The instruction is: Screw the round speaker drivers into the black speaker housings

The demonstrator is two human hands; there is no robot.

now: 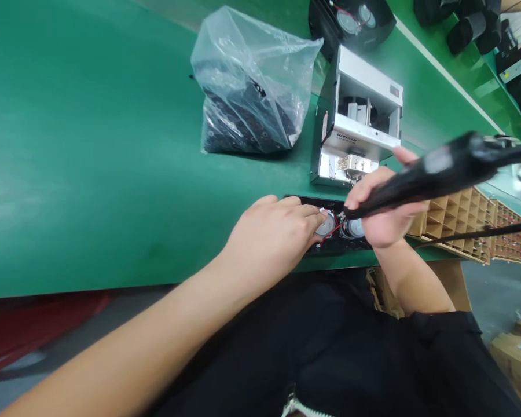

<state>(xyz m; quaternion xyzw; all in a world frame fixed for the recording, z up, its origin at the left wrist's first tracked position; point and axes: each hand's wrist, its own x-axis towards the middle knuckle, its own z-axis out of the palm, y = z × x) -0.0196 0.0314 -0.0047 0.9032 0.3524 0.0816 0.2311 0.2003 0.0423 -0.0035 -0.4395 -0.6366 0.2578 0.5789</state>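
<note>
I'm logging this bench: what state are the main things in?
Left hand: fingers bent, on the panel.
Right hand: closed around the tool.
Tool: held, slanted.
Panel: flat, partly covered.
Bag: part-filled.
Machine: can't tell if powered.
Trays: open-topped, divided.

On the desk (91, 145) I have the bag (252, 87) at the frame's upper centre, the machine (360, 136) right of it, the speaker panel (341, 245) in front of that machine. Trays (455, 220) lie right of the panel; a speaker housing (351, 37) sits behind the machine.
</note>
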